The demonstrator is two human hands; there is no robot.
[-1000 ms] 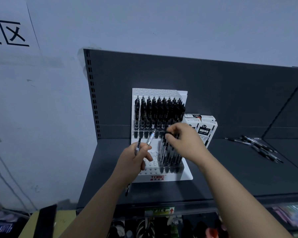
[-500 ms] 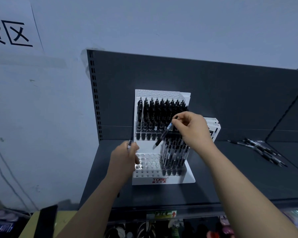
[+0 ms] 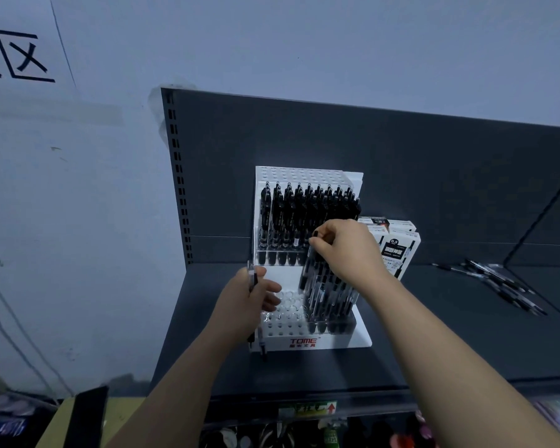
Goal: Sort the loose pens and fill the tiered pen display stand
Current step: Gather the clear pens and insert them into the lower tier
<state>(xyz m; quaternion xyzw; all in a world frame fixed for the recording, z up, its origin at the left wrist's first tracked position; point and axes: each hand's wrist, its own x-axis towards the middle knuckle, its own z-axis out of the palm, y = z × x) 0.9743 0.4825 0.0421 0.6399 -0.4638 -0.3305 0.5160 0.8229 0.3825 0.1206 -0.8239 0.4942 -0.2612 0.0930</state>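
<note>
A white tiered pen display stand stands on a dark shelf. Its upper tier is packed with black pens; the lower tier has pens on its right side and bare holes on its left. My right hand pinches a pen by its top, held nearly upright at the left edge of the lower tier's pens, tip down by the holes. My left hand is closed around a few spare pens just left of the stand.
White pen boxes stand right of the stand. Several loose pens lie on the shelf at far right. The shelf's dark back panel rises behind. A dark flat object leans at lower left, below the shelf.
My right hand has swung its pen from slanted to nearly upright and lowered it toward the lower tier. My left hand stays beside the stand with its pens.
</note>
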